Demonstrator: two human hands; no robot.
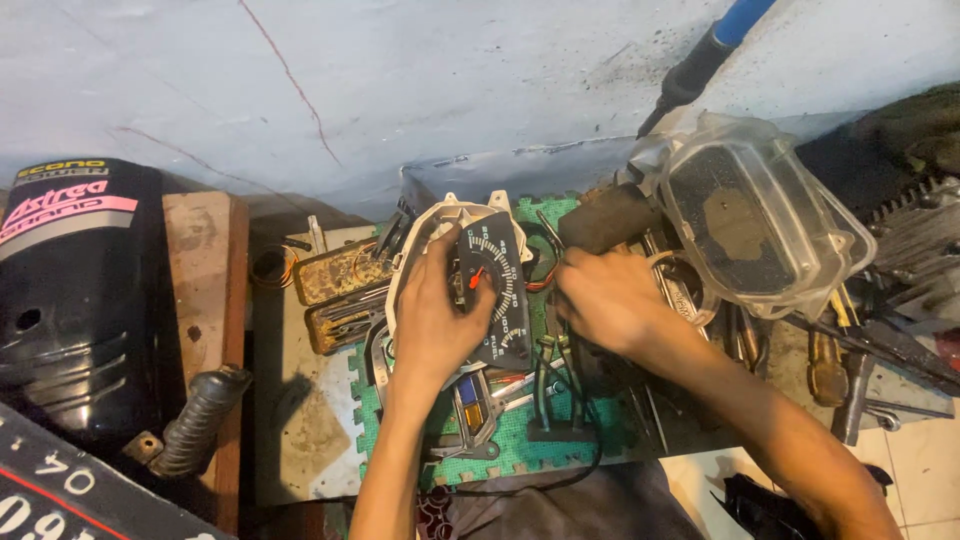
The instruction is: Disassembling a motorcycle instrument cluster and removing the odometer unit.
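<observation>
My left hand (432,318) grips a motorcycle instrument cluster (500,280), a white housing with a black dial face and a red needle, held tilted over a green foam mat (520,440). My right hand (608,300) is closed just right of the dial's edge, fingers pinched near the housing; whether it holds a small part or tool I cannot tell. A clear plastic cluster cover (755,215) lies to the right of that hand.
A black motorcycle body panel (75,300) and a rubber-gripped bar (195,425) sit at left. Rusty tins of tools (340,275) lie behind the cluster. Pliers, screwdrivers (825,365) and wrenches litter the right side. A blue-handled tool (705,55) leans on the wall.
</observation>
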